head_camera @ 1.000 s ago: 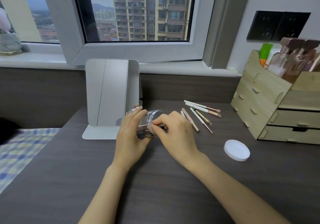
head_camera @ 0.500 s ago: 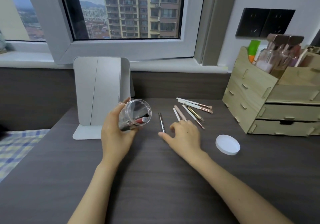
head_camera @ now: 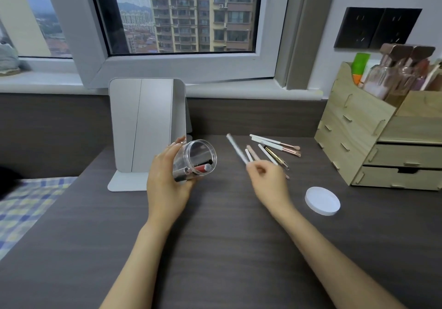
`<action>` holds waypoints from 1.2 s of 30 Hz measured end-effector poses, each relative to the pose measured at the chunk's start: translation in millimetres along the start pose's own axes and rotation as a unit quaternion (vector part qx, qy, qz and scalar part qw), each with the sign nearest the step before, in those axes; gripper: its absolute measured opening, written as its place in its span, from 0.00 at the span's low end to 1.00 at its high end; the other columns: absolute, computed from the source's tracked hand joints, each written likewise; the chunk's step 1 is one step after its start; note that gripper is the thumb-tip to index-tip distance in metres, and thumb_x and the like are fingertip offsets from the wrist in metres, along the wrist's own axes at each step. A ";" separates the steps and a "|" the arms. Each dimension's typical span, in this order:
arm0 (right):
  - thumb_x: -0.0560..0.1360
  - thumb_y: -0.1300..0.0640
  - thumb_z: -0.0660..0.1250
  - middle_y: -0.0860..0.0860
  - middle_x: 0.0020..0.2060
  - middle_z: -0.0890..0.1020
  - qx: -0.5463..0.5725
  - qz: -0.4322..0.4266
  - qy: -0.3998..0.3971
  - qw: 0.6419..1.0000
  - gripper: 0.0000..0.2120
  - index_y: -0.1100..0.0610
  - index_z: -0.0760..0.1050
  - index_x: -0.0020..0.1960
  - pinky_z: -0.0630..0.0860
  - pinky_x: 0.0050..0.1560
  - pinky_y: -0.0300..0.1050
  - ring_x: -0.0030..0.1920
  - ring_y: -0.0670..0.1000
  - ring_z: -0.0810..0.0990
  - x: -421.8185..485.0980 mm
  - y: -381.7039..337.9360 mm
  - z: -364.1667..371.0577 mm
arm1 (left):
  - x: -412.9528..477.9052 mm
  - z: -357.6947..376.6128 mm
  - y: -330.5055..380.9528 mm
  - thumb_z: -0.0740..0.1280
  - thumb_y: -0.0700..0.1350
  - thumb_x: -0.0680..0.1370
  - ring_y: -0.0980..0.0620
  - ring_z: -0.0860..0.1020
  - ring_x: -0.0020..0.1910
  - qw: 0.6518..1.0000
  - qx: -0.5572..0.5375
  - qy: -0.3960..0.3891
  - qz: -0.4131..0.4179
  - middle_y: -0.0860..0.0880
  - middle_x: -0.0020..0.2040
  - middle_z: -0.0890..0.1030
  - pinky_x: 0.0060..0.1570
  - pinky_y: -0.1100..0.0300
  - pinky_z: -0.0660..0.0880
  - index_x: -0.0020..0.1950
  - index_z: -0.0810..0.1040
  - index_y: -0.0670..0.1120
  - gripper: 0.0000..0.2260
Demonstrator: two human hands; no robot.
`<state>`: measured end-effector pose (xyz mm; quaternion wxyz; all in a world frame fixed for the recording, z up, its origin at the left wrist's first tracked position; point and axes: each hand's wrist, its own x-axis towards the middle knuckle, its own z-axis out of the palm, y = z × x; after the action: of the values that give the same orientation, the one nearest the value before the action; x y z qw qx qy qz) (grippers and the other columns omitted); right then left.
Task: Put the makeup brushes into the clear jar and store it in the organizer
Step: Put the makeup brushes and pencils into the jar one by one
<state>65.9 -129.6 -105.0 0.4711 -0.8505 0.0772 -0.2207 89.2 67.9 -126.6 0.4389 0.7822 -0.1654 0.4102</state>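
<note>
My left hand [head_camera: 165,184] grips the clear jar [head_camera: 195,161], tilted on its side with its open mouth facing right; a red and a dark item lie inside. My right hand [head_camera: 269,181] pinches a thin pale brush [head_camera: 235,148] by its lower end, the brush raised off the desk and pointing up-left, blurred. Several more makeup brushes [head_camera: 275,149] lie fanned on the dark desk just beyond my right hand. The wooden organizer [head_camera: 354,131] with drawers stands at the right.
A white round lid [head_camera: 322,200] lies on the desk to the right of my right hand. A folding mirror [head_camera: 146,129] stands behind the jar. Bottles and tubes fill the organizer's top. A checked bed cover [head_camera: 26,203] lies left of the desk.
My right hand left the jar, reached to a brush lying on the desk, and has now lifted it. The jar stays tilted in my left hand.
</note>
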 end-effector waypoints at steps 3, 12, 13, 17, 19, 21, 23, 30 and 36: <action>0.75 0.62 0.64 0.50 0.28 0.74 0.099 -0.060 -0.027 0.993 0.11 0.60 0.75 0.34 0.66 0.33 0.43 0.30 0.47 0.68 -11.5 -12.8 -39.8 | 0.0 0.5 -0.2 0.80 0.41 0.63 0.64 0.68 0.58 1.000 0.007 -0.001 0.005 0.58 0.61 0.72 0.57 0.76 0.61 0.64 0.69 0.53 0.34; 0.71 0.60 0.71 0.54 0.34 0.81 -0.176 -0.308 -0.029 0.935 0.01 0.57 0.82 0.42 0.76 0.35 0.47 0.34 0.56 0.79 -36.8 -42.9 -41.7 | -3.8 5.6 8.4 0.78 0.33 0.62 0.40 0.72 0.64 0.989 0.057 -0.102 0.091 0.41 0.64 0.75 0.61 0.40 0.69 0.64 0.71 0.42 0.32; 0.70 0.61 0.72 0.55 0.35 0.80 -0.175 -0.311 -0.036 0.934 0.01 0.59 0.81 0.41 0.77 0.36 0.48 0.34 0.57 0.79 -36.0 -44.4 -34.3 | -4.8 6.8 10.5 0.78 0.32 0.62 0.41 0.71 0.64 0.986 0.057 -0.113 0.106 0.41 0.64 0.75 0.62 0.39 0.67 0.64 0.71 0.43 0.33; 0.70 0.64 0.70 0.56 0.36 0.80 -0.154 -0.307 -0.046 0.938 0.03 0.62 0.77 0.38 0.77 0.43 0.55 0.38 0.58 0.77 -33.7 -44.5 -13.1 | -8.0 9.6 14.0 0.77 0.32 0.62 0.45 0.70 0.65 0.985 0.040 -0.126 0.109 0.42 0.63 0.76 0.62 0.38 0.67 0.64 0.69 0.45 0.34; 0.72 0.63 0.69 0.54 0.37 0.83 -0.148 -0.329 -0.047 0.932 0.03 0.61 0.79 0.39 0.77 0.44 0.53 0.39 0.57 0.77 -32.1 -43.4 -11.0 | -8.0 9.4 12.8 0.77 0.33 0.63 0.43 0.72 0.64 0.989 0.033 -0.113 0.089 0.44 0.63 0.75 0.60 0.39 0.69 0.65 0.70 0.44 0.33; 0.73 0.62 0.67 0.52 0.41 0.85 -0.136 -0.363 -0.054 0.920 0.05 0.60 0.82 0.44 0.76 0.46 0.48 0.41 0.55 0.77 -30.8 -41.2 -13.3 | -7.9 9.4 11.4 0.78 0.34 0.63 0.42 0.72 0.63 0.992 0.031 -0.099 0.072 0.48 0.64 0.74 0.60 0.42 0.71 0.65 0.71 0.43 0.32; 0.74 0.64 0.65 0.52 0.46 0.85 -0.069 -0.375 -0.052 0.923 0.08 0.61 0.81 0.50 0.74 0.52 0.41 0.46 0.53 0.78 -29.2 -36.9 -19.2 | -7.6 9.7 10.0 0.78 0.34 0.63 0.44 0.72 0.63 0.993 0.037 -0.089 0.065 0.47 0.64 0.74 0.61 0.47 0.70 0.65 0.72 0.42 0.32; 0.75 0.62 0.62 0.59 0.50 0.82 -0.258 -0.090 0.110 0.956 0.09 0.62 0.79 0.52 0.70 0.51 0.47 0.51 0.61 0.76 39.0 26.3 -39.8 | -3.9 9.8 8.1 0.78 0.35 0.62 0.48 0.72 0.62 0.999 0.025 -0.039 0.014 0.53 0.61 0.72 0.61 0.72 0.61 0.65 0.71 0.45 0.34; 0.77 0.51 0.61 0.58 0.55 0.80 -0.438 0.054 -0.014 0.897 0.15 0.59 0.80 0.55 0.71 0.54 0.49 0.56 0.60 0.74 78.1 60.9 -32.5 | -2.9 8.7 8.5 0.79 0.36 0.61 0.48 0.71 0.63 0.999 0.036 -0.040 0.008 0.46 0.62 0.76 0.61 0.69 0.61 0.65 0.70 0.48 0.35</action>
<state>125.6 -214.1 -117.3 0.0635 -0.9684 0.2048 -0.1271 86.5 55.7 -126.6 0.4003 0.8118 -0.1741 0.3878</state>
